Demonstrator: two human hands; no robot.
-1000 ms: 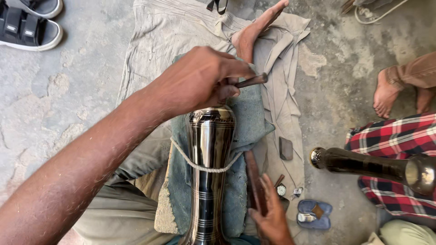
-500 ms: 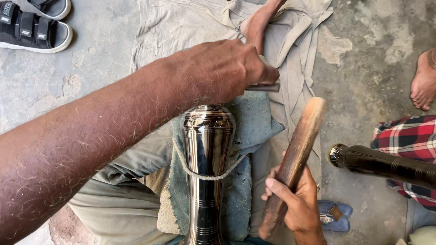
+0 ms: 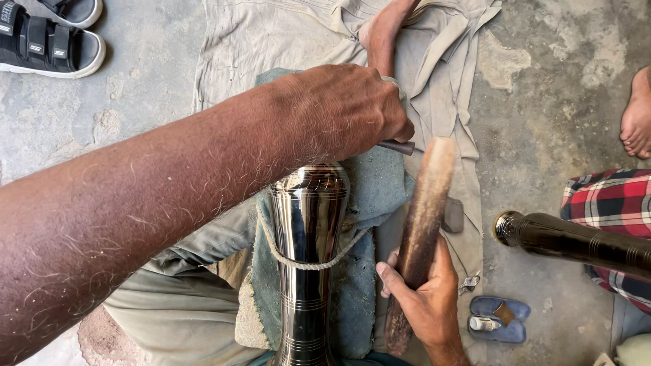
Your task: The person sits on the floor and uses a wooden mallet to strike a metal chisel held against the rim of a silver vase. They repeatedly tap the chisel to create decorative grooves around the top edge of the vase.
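The left hand (image 3: 346, 112) grips a small tool (image 3: 397, 146), mostly hidden, probably a chisel, over the metal vase (image 3: 308, 257); the right hand (image 3: 424, 301) holds a wooden stick (image 3: 420, 224).

Soft, even daylight, faint shadows on the concrete floor (image 3: 135, 129), bright glare streaks on the polished metal vase (image 3: 308, 224), motion-blurred wooden stick (image 3: 424, 210), near forearm slightly soft

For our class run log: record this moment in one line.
left hand: grips thin metal tool | right hand: grips brown wooden stick | shiny dark metal vase: rope-tied
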